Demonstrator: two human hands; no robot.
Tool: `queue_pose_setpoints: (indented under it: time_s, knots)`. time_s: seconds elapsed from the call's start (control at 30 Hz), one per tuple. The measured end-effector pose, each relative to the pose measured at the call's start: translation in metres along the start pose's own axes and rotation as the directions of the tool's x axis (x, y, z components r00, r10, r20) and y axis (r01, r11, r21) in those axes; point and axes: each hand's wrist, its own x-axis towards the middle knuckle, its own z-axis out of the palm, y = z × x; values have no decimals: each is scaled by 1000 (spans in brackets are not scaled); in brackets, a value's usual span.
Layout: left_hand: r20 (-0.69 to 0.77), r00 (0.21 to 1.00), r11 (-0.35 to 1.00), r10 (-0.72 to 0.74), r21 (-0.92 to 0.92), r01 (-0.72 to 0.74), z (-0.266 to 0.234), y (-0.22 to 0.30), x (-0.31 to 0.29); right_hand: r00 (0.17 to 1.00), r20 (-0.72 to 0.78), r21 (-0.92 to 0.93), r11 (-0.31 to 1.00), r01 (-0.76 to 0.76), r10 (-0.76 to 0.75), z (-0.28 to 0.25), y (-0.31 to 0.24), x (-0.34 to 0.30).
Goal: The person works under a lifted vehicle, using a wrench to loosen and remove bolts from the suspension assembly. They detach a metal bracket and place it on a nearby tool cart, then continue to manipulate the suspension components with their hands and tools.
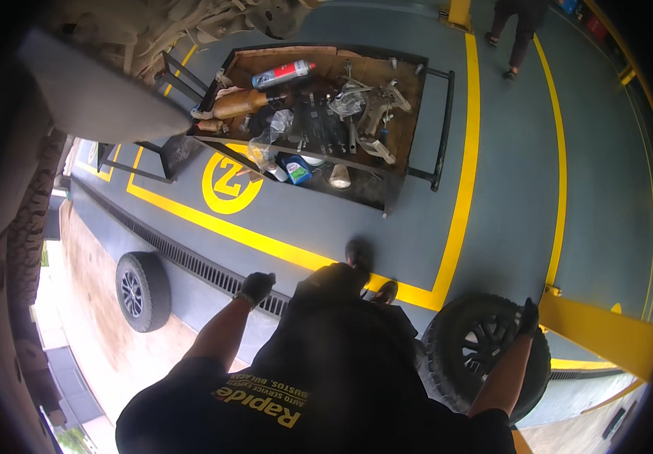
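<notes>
My left hand [257,289], in a dark glove, hangs in the air left of my body. Its fingers are curled in, and I see nothing in them. My right hand [528,319], gloved too, is held out on the right with fingers mostly straight and nothing in its grasp. Below it in view is a wheel with a chunky tyre [447,325] and dark spoked rim; I cannot tell whether the hand touches it. Ahead stands a metal tool cart [408,178]. Its upper tray carries a red-and-silver spray can [284,73], a brown bottle [241,104] and metal parts [378,110].
On the cart's lower shelf are a blue container [296,169] and a metal cup-like piece [339,176]. A second wheel [143,292] is at the left, beyond a floor drain grate [190,259]. Vehicle underparts [137,30] overhang the upper left. A yellow lift arm [603,333] extends right; another person [519,34] walks far off.
</notes>
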Motion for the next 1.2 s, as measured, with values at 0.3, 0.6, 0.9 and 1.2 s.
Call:
queue_pose_setpoints:
  time_s: [0.3,0.6,0.9,1.2]
  knots:
    - [125,939,936,-320,-111,334,-1,-37,22,682,132,231,691,684,-719,210,-284,-27]
    - [448,561,-50,-696,-810,585,-78,-29,128,295,64,140,302,943,-953,308,-462,-131]
    - [624,510,-204,-592,-728,654,-50,101,114,132,340,20,147,989,-931,372,-579,-20]
    - [857,136,-434,-497,-381,816,-4,266,8,-147,705,-38,-244,969,-694,448,-689,-9]
